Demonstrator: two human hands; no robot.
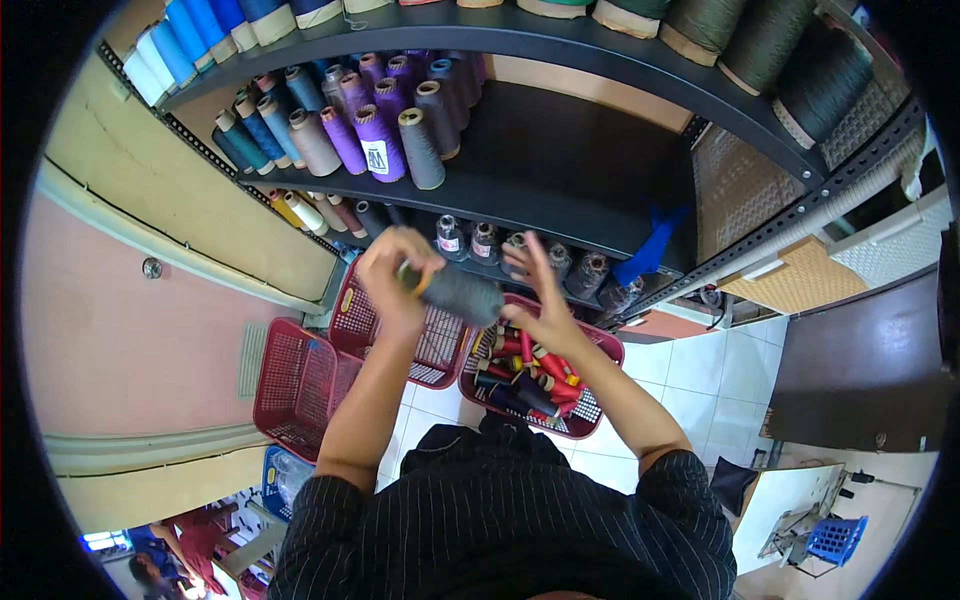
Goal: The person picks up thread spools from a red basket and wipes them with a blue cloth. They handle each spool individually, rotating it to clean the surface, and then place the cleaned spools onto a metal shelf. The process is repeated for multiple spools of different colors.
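Note:
A dark grey cone of thread lies tilted in the air in front of the shelf, slightly blurred. My left hand is closed around its narrow end. At the cone's wide end is my right hand, fingers spread; whether the fingertips touch the cone I cannot tell. Below the hands, a red plastic basket holds a jumble of red, dark and yellow thread spools. Purple thread cones and a grey cone stand upright on the middle shelf beyond my left hand.
Black shelves curve across the front, with dark cones on top and plastic-wrapped cones below. Two more red baskets are on the left by a pink door. A blue ribbon hangs from the shelf edge.

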